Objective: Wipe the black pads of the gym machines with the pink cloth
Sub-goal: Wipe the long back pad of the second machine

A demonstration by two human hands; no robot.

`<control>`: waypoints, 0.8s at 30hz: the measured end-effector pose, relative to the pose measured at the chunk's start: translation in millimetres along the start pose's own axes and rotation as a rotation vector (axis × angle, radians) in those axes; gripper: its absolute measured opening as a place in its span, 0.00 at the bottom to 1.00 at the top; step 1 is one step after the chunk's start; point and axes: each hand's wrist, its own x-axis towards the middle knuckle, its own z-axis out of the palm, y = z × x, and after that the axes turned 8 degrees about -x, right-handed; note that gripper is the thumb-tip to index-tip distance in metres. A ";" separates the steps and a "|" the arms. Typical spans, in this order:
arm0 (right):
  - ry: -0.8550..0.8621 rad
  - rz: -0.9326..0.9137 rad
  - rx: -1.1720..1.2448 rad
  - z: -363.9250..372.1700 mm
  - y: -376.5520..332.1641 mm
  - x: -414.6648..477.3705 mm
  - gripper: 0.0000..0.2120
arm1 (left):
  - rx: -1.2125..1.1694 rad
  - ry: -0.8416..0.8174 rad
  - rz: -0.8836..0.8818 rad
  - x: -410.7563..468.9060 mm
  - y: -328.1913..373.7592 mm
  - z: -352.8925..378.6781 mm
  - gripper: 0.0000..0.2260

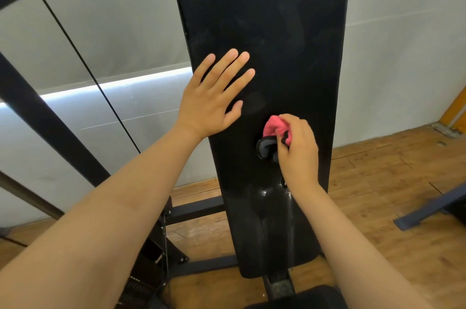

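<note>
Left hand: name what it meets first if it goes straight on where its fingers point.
Only more black pad: the left hand, fingers straight, aims up and right, and that way looks free. Whether it touches the pad is unclear.

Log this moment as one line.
left hand: open, flat on black pad | right hand: grips pink cloth against pad | smudges visible above

Above my left grip, flat on the black pad, the surface is open. Cable and frame bar crowd the pad's left side.
</note>
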 end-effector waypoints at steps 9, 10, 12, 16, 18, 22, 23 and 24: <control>0.113 -0.029 -0.027 20.8 -1.2 -12.7 0.24 | -0.007 0.012 0.003 -0.7 -0.8 2.0 0.26; 0.117 -0.045 -0.026 20.8 1.1 -12.4 0.22 | -0.006 0.012 0.001 -0.7 -1.1 1.9 0.26; 0.113 -0.081 -0.030 20.3 5.9 -12.4 0.18 | -0.004 0.010 0.001 -0.4 -1.1 1.5 0.26; 0.002 -0.124 0.048 15.2 7.5 -12.6 0.14 | -0.002 0.005 0.001 -0.2 -0.9 0.9 0.25; -0.080 -0.113 0.095 11.5 6.8 -13.4 0.20 | 0.002 0.006 0.000 -0.2 -0.6 0.6 0.25; -0.096 -0.052 0.243 8.9 8.8 -14.3 0.15 | 0.006 0.009 0.000 0.5 -0.1 0.6 0.25; -0.095 -0.030 0.287 9.2 8.7 -15.0 0.12 | 0.005 0.006 0.000 0.5 0.0 0.6 0.25; -0.089 -0.014 0.304 9.7 8.3 -16.1 0.11 | 0.005 0.003 0.000 0.3 0.1 0.8 0.25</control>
